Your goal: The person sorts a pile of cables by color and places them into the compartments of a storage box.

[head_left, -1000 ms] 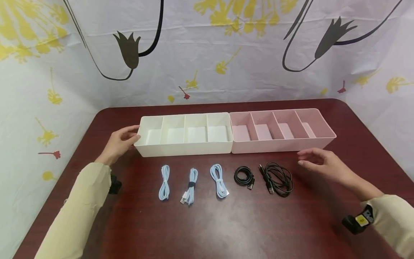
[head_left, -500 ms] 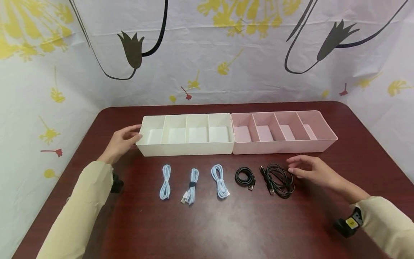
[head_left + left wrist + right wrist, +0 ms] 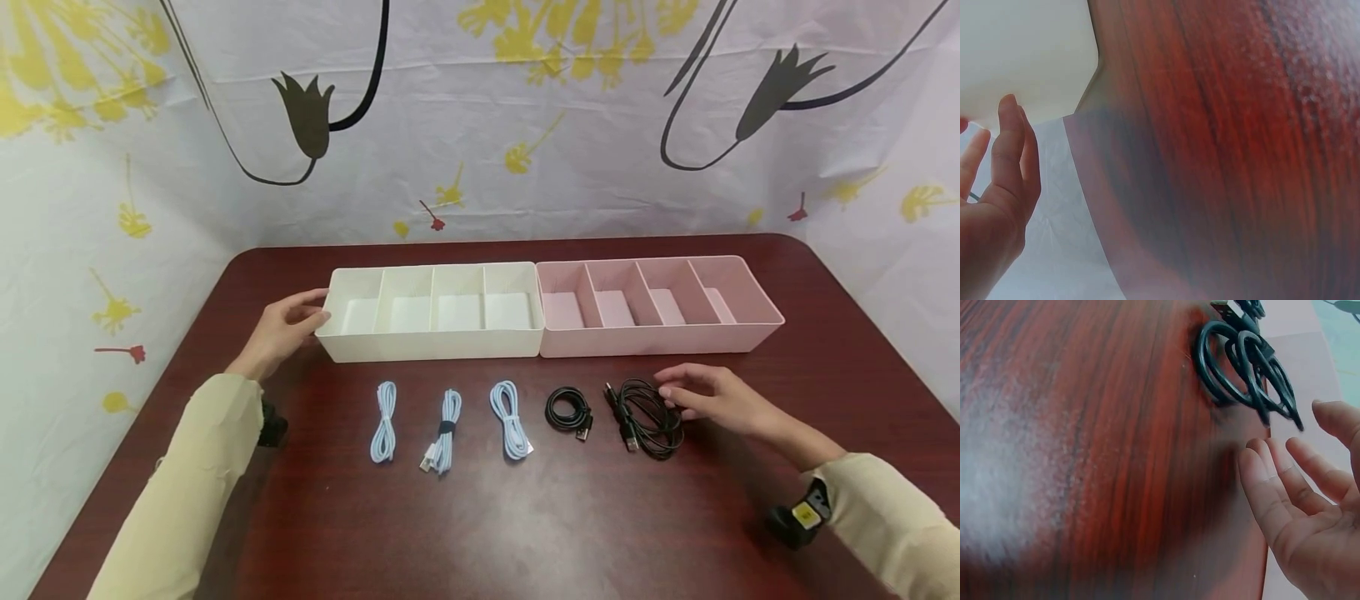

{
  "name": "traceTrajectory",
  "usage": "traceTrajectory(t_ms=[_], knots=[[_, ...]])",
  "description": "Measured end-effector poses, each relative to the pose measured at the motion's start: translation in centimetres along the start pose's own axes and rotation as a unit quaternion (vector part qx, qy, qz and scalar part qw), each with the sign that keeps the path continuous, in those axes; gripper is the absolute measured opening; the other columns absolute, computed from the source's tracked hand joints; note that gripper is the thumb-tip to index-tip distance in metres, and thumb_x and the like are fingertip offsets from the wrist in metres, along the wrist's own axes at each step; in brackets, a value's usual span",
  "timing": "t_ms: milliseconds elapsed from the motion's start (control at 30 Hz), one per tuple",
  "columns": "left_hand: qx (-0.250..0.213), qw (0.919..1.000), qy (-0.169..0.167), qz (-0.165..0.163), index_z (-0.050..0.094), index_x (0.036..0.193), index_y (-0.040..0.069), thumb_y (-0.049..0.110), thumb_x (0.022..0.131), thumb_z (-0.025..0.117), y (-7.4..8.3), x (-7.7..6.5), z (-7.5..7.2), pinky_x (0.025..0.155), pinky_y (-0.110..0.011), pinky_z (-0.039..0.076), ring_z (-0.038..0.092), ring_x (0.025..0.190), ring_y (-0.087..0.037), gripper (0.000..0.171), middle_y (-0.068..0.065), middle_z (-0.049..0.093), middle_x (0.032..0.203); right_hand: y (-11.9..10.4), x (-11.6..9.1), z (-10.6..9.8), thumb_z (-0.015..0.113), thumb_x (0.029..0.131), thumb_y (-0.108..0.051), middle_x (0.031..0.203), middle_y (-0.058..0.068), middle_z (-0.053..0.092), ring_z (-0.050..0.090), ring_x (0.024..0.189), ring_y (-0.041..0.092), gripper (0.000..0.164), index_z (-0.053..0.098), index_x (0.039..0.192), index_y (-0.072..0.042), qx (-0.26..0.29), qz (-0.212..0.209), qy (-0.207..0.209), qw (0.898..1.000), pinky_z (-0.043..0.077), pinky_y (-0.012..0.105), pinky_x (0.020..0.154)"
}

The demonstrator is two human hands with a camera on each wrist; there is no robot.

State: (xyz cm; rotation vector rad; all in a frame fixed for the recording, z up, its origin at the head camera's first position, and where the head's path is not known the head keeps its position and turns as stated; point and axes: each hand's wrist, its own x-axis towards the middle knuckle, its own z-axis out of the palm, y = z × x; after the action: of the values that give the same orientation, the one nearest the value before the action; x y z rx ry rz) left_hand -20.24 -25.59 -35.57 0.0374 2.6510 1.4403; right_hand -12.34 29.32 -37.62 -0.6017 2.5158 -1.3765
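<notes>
A white four-compartment box (image 3: 435,346) stands on the table with my left hand (image 3: 279,329) at its left end. In the left wrist view, relaxed fingers (image 3: 1009,134) reach up to the white wall. My right hand (image 3: 712,400) hovers by the right side of a loosely coiled black cable (image 3: 654,421), thumb and fingers parted around nothing. The right wrist view has those fingertips (image 3: 1254,465) just short of the cable's loops. Left of it lie a smaller coiled black cable (image 3: 562,410) and light blue cables, one folded (image 3: 509,421), one strapped (image 3: 446,433), one bundled (image 3: 383,421).
A pink box (image 3: 660,340) with several compartments adjoins the white box's right end. Both boxes stand behind the row of cables on the dark red table (image 3: 465,533). Patterned white cloth (image 3: 480,192) hangs behind the table and along its sides.
My right hand has moved left, from in front of the pink box's right part to the edge of the larger black cable. The left hand stays at the white box's end.
</notes>
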Motion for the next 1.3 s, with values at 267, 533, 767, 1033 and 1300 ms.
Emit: traceTrajectory(t_ms=[267,533,767,1033,1300], knots=[[0.004,1.0,0.001,-0.003,0.037,0.136,0.013,0.034,0.089,0.051,-0.1,0.1,0.0,0.076,-0.037,0.049,0.049,0.095,-0.025,0.054,-0.018,0.049,0.114,0.0,0.0,0.3,0.053,0.089,-0.006,0.096,0.019,0.06,0.058,0.078,0.002,0.028,0.052,0.11,0.011,-0.019,0.029,-0.007,0.999,0.051,0.028,0.058],[0.002,1.0,0.002,-0.003,0.037,0.136,0.013,0.033,0.089,0.052,-0.2,0.2,0.2,0.078,-0.04,0.047,0.049,0.096,-0.027,0.053,-0.019,0.049,0.114,0.2,0.0,0.9,0.052,0.089,-0.009,0.094,0.016,0.061,0.054,0.069,0.004,0.026,0.054,0.111,0.006,-0.037,0.032,-0.001,0.999,0.049,0.027,0.055],[0.003,1.0,0.004,0.003,0.037,0.136,0.013,0.031,0.09,0.052,-0.2,0.1,0.3,0.077,-0.038,0.048,0.049,0.096,-0.027,0.052,-0.018,0.05,0.113,0.4,0.1,1.2,0.053,0.088,-0.008,0.09,0.013,0.062,0.053,0.069,0.004,0.025,0.055,0.109,0.006,-0.038,0.028,0.008,0.999,0.047,0.026,0.054],[-0.002,1.0,0.005,0.004,0.037,0.136,0.013,0.031,0.09,0.051,-0.4,0.1,0.2,0.078,-0.039,0.048,0.05,0.096,-0.026,0.052,-0.019,0.05,0.113,0.1,0.4,1.4,0.055,0.087,-0.006,0.086,0.01,0.062,0.051,0.067,0.003,0.022,0.057,0.105,0.006,-0.056,0.009,0.018,0.998,0.043,0.023,0.052],[-0.002,1.0,0.006,0.003,0.037,0.136,0.013,0.033,0.089,0.052,-0.4,0.1,0.2,0.079,-0.04,0.047,0.049,0.098,-0.027,0.053,-0.019,0.05,0.115,0.0,0.4,1.5,0.056,0.086,-0.007,0.085,0.006,0.061,0.052,0.07,0.001,0.021,0.058,0.102,0.007,-0.061,0.016,0.022,0.998,0.043,0.02,0.057]])
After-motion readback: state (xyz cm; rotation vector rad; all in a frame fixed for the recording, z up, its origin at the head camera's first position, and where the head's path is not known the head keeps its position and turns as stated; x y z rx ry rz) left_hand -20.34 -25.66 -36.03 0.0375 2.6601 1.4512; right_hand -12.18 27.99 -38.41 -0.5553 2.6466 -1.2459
